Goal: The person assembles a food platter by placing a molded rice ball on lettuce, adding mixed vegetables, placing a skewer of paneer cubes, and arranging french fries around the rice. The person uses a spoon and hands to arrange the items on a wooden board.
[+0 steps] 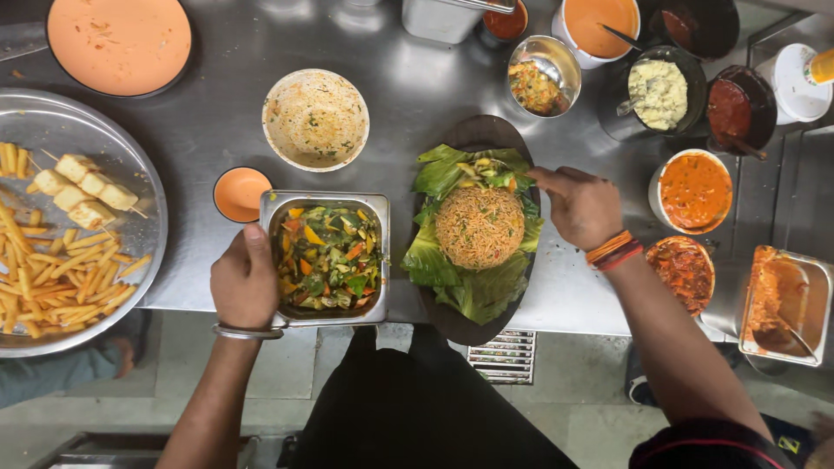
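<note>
Along the left edge of the steel tabletop (417, 87), a round metal tray (130, 165) is carrying fries and skewered pale cubes, while a dark bowl of orange sauce (119, 43) is sitting at the far left corner. Further right, a scraped-out white bowl (315, 119) and a small orange sauce cup (241, 194) are standing inland. The left hand (246, 282) is gripping the square steel pan (328, 258) at the near edge, fingers closed on its left rim; the pan is holding mixed cooked vegetables. Just beside it, the oval dark platter (473, 135) is overhanging the near edge, bearing lettuce leaves and a mound of fried rice. The right hand (580, 207) is hovering at its right rim, fingers pinched together on some vegetables. Sauce pots (695, 191) are crowding the right end.
</note>
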